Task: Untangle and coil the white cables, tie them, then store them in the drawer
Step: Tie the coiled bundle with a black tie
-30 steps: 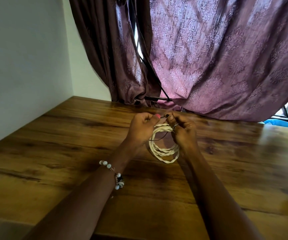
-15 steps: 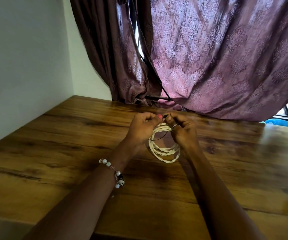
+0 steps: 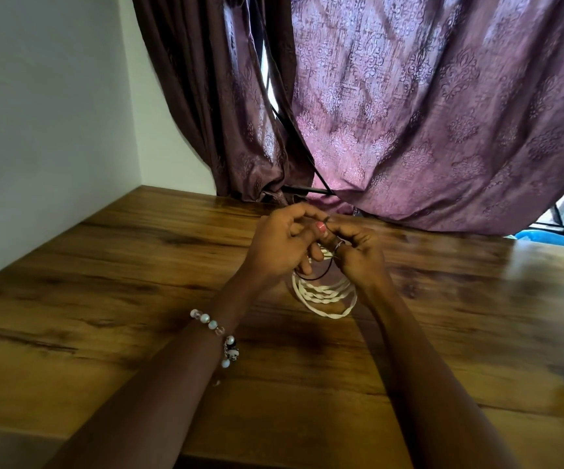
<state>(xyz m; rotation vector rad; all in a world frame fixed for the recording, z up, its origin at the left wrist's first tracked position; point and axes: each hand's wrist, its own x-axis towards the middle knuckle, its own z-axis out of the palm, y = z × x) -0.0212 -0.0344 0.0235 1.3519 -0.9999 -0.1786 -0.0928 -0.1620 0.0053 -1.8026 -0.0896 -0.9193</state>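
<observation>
White cables (image 3: 324, 294) coiled into one loop, hanging from both hands just above counter (image 3: 138, 275), lower arc close to or touching wood; can't tell which. Step in hand, by the look of it: tying. Thin black tie (image 3: 311, 276) looped across top of coil. Left hand (image 3: 282, 247) grip: fingers curled, thumb & forefinger pinching tie end at top of coil. Right hand (image 3: 358, 253) grip: curled too, pinching other tie end and coil top, ring on one finger. To do well: keep strands bunched w/ spare fingers so loops don't spring apart; cinch tie snug vs. bundle, not crushing; twist or knot close to coil; check no strand left outside tie. Drawer not in view. Purple curtain (image 3: 426, 113) behind.
</observation>
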